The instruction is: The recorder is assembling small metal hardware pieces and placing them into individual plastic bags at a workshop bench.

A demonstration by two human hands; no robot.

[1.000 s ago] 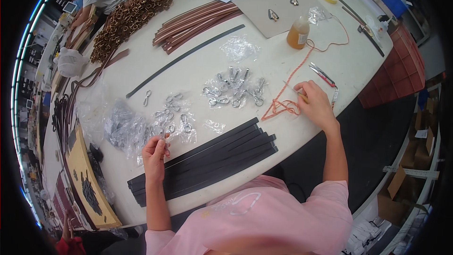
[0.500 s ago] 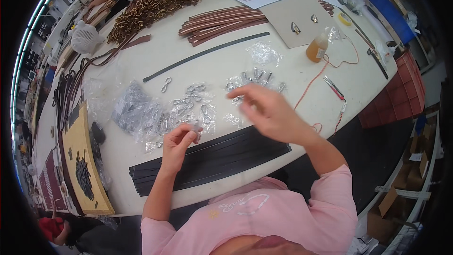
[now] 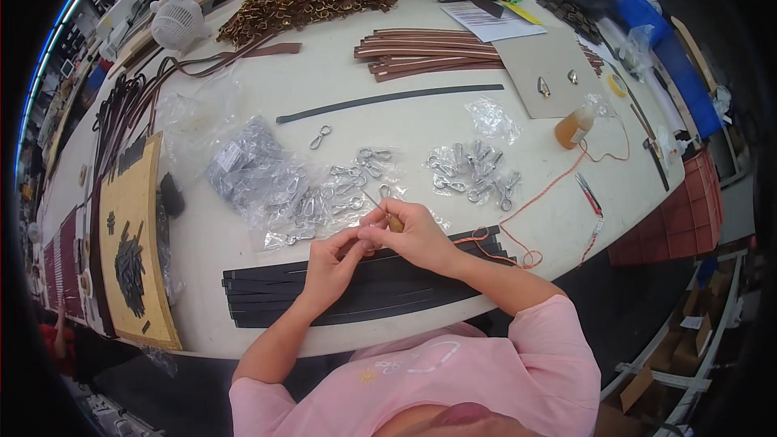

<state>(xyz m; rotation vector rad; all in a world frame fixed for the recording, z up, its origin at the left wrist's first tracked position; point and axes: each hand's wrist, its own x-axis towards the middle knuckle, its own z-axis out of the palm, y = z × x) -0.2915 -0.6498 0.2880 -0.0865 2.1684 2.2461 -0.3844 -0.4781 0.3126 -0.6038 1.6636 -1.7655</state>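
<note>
My left hand (image 3: 333, 263) and my right hand (image 3: 417, 236) meet above the near part of the table, over a bundle of flat black straps (image 3: 388, 290). The left fingers pinch something small, mostly hidden behind them. In my right hand is an awl-like tool (image 3: 395, 224) with an amber handle, its thin metal shaft pointing up and left. Just beyond the hands lie silver snap hooks (image 3: 350, 180) in clear wrappers, with a second group of wrapped snap hooks (image 3: 477, 171) to the right. One snap hook (image 3: 321, 137) lies apart, farther off.
A clear bag (image 3: 247, 163) of hardware lies left of the hooks. An orange cord (image 3: 544, 194) runs from near my right hand toward an amber bottle (image 3: 574, 128). Red-handled tweezers (image 3: 591, 194) lie at right. Brown straps (image 3: 429, 53) and a heap of brass-coloured buckles (image 3: 303, 4) are farther back.
My right hand has moved left and nearer to me, meeting the left hand, and now holds the awl-like tool. The left hand has shifted slightly right and nearer. The view has shifted too.
</note>
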